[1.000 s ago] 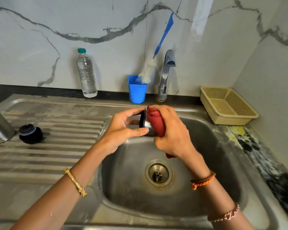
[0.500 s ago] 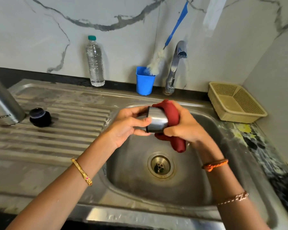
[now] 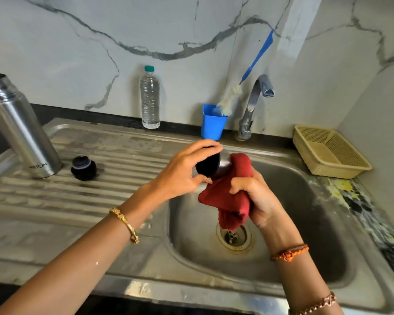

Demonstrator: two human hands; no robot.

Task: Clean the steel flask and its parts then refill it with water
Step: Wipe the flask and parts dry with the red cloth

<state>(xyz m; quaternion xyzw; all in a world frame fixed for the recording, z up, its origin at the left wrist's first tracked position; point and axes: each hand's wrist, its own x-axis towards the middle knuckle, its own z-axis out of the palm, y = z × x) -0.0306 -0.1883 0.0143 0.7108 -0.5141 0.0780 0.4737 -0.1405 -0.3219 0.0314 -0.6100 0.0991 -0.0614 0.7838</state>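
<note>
The left hand [image 3: 180, 176] holds the steel cup lid [image 3: 212, 165] over the sink bowl [image 3: 305, 223], fingers curled round its rim. The right hand [image 3: 257, 198] squeezes a red cloth [image 3: 228, 201] against the lid. The steel flask [image 3: 18, 128] stands at the drainboard's far left edge, with the black stopper [image 3: 83, 168] just beside it.

A beige basket [image 3: 330, 151] (mesh-sided) sits on the counter right of the tap [image 3: 255, 103].
</note>
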